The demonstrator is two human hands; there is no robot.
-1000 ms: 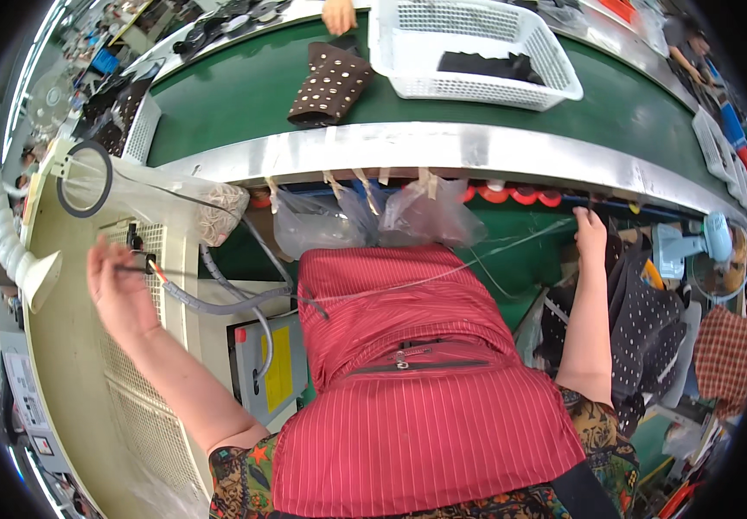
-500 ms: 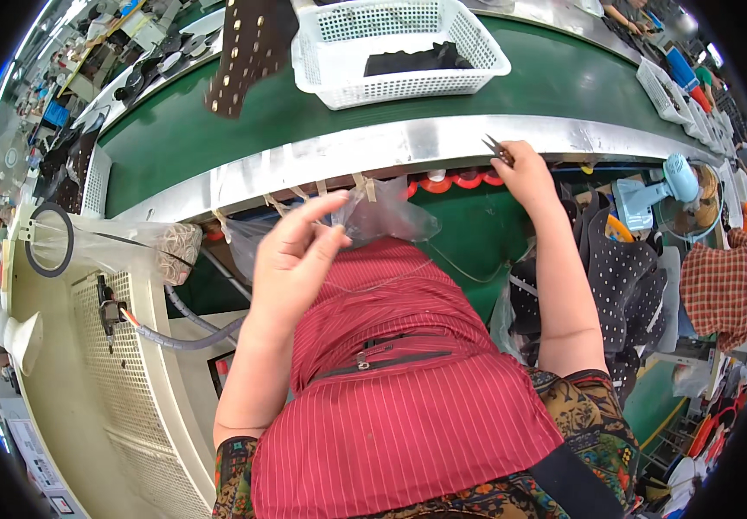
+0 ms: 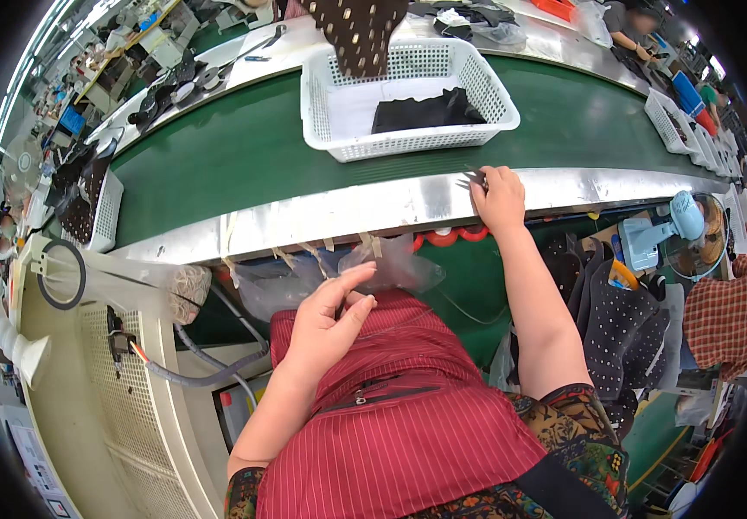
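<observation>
Hands at the conveyor edge.
Right hand [image 3: 499, 197] closed around small metal snips [image 3: 472, 178] on the steel rim [image 3: 347, 216]; left hand [image 3: 328, 324] loosely open, empty, fingertips near a clear plastic bag [image 3: 391, 264] over the red apron [image 3: 391, 406].

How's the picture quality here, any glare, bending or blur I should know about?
Head view: strong fisheye, so the steel conveyor edge and green belt bow into arcs, with black corners. Overhead light glares off that steel edge. The white basket, right hand and left hand look sharp; things near the rim are squeezed and hard to read.
</observation>
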